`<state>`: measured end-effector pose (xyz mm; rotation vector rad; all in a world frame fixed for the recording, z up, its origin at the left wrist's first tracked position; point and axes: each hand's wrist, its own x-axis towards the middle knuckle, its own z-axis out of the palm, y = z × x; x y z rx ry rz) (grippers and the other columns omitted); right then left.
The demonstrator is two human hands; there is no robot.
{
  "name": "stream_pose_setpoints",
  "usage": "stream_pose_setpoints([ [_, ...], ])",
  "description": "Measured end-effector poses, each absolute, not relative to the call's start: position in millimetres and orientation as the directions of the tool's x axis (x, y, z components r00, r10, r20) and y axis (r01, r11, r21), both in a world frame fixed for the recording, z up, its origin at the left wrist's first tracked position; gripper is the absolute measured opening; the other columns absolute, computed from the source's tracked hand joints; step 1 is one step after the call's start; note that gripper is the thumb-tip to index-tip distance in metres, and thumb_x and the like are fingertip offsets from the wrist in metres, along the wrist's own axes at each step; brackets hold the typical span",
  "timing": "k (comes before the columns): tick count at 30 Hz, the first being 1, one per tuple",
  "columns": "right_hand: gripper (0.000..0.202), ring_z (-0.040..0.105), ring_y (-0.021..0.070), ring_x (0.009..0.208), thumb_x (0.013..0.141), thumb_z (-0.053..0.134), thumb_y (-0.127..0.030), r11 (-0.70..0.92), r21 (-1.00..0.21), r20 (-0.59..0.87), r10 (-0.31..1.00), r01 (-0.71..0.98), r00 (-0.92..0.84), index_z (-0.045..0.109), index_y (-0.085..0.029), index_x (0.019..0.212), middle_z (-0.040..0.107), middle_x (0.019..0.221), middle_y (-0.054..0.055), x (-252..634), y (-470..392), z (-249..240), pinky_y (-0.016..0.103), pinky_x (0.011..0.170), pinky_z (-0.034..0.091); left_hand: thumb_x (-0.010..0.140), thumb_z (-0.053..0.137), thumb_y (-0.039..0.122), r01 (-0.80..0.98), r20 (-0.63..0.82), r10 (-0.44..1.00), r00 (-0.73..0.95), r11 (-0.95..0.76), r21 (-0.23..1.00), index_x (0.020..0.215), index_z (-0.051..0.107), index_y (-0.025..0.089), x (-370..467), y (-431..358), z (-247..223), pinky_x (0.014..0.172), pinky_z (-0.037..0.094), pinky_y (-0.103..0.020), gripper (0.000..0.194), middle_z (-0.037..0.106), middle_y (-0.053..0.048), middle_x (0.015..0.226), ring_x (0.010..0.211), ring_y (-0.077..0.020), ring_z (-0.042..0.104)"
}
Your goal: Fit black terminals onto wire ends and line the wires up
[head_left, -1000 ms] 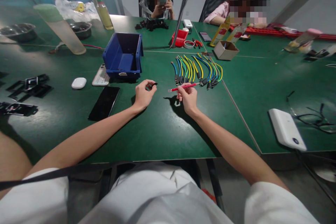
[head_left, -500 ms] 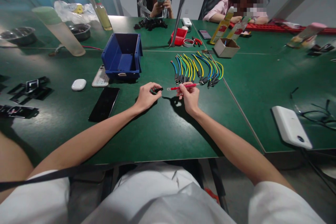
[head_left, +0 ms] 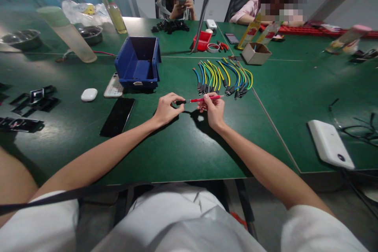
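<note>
My left hand (head_left: 167,109) is closed, pinching a short black sleeve (head_left: 180,102) between thumb and fingertips. In the closed fingers of my right hand (head_left: 215,111) lies a short red wire (head_left: 195,100), held roughly level. The wire's silver terminal (head_left: 188,101) points left and meets the sleeve's end; how far it goes inside, I cannot tell. Just beyond my right hand lie several short yellow, blue and green wires (head_left: 210,75) with black sleeved ends towards me.
A blue bin (head_left: 137,82) stands beyond my left hand, with a black phone (head_left: 117,117) nearer me. A metal pole (head_left: 203,10) rises behind the wires, near a small cardboard box (head_left: 256,56). A white power bank (head_left: 330,143) lies right. Two people sit across the table.
The gap between the black sleeve and the red wire's terminal has closed. My left hand has shifted slightly right, and my right hand has barely moved.
</note>
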<state>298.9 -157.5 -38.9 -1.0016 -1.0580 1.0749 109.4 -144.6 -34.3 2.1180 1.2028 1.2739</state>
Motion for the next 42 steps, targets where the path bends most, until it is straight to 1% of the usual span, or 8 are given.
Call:
stream_pose_setpoints([
  [6,0.033,0.061,0.0128,0.048,0.081,0.066,-0.051,0.197,-0.961,0.174,0.976,-0.195,0.127,0.051,-0.022,0.084,0.064,0.062,-0.002,298.3,-158.0,-39.8,0.022,0.042,0.046,0.072,0.065,0.014,0.46,0.554,0.798,0.235,-0.594,0.66,0.085,0.072,0.02,109.2,-144.7,-34.3,0.06,0.047,-0.025,0.016,0.07,-0.002,0.083,0.068,-0.0125,0.06],
  [12,0.034,0.061,0.0127,0.049,0.08,0.066,-0.052,0.193,-0.964,0.174,0.978,-0.183,0.117,0.051,-0.022,0.084,0.065,0.063,-0.002,299.0,-158.2,-39.6,0.022,0.043,0.046,0.072,0.065,0.015,0.48,0.53,0.817,0.225,-0.567,0.67,0.085,0.072,0.02,109.9,-144.8,-33.7,0.059,0.047,-0.025,0.015,0.07,-0.003,0.083,0.068,-0.0135,0.06],
  [15,0.033,0.061,0.0125,0.048,0.08,0.066,-0.052,0.194,-0.964,0.175,0.978,-0.181,0.116,0.051,-0.022,0.084,0.065,0.063,-0.002,299.3,-158.1,-39.6,0.022,0.043,0.046,0.072,0.066,0.015,0.47,0.541,0.811,0.223,-0.576,0.669,0.085,0.072,0.019,109.9,-144.8,-33.8,0.058,0.046,-0.025,0.014,0.07,-0.003,0.083,0.068,-0.0133,0.06],
  [27,0.035,0.061,0.012,0.045,0.078,0.07,-0.052,0.209,-0.949,0.188,0.976,-0.237,0.108,0.053,-0.021,0.082,0.066,0.061,-0.002,298.9,-156.0,-41.1,0.021,0.04,0.046,0.073,0.066,0.013,0.464,0.577,0.782,0.234,-0.612,0.641,0.085,0.072,0.016,109.8,-145.1,-34.7,0.056,0.043,-0.022,0.013,0.07,-0.002,0.081,0.066,-0.0109,0.058],
  [38,0.034,0.061,0.0123,0.047,0.079,0.069,-0.052,0.268,-0.945,0.259,0.963,-0.186,0.074,0.056,-0.021,0.08,0.064,0.06,-0.003,301.0,-158.8,-34.0,0.021,0.042,0.048,0.073,0.068,0.014,0.427,0.586,0.775,0.236,-0.625,0.654,0.087,0.073,0.017,109.9,-145.5,-34.8,0.056,0.044,-0.022,0.015,0.07,-0.002,0.081,0.067,-0.0108,0.06],
  [40,0.033,0.061,0.0124,0.048,0.079,0.071,-0.05,0.225,-0.944,0.218,0.974,-0.242,0.057,0.055,-0.021,0.08,0.065,0.061,-0.002,301.0,-158.4,-34.4,0.021,0.042,0.047,0.073,0.067,0.014,0.409,0.594,0.767,0.242,-0.636,0.655,0.086,0.073,0.017,110.0,-146.1,-34.3,0.056,0.045,-0.022,0.015,0.07,-0.003,0.081,0.068,-0.0109,0.06],
  [42,0.033,0.061,0.012,0.049,0.078,0.072,-0.048,0.114,-0.932,0.115,0.993,-0.343,0.017,0.054,-0.021,0.081,0.066,0.063,-0.001,301.5,-156.7,-35.6,0.02,0.042,0.047,0.072,0.067,0.014,0.392,0.603,0.759,0.246,-0.647,0.654,0.086,0.073,0.016,109.8,-146.6,-33.7,0.056,0.044,-0.022,0.015,0.07,-0.003,0.082,0.066,-0.0106,0.059],
])
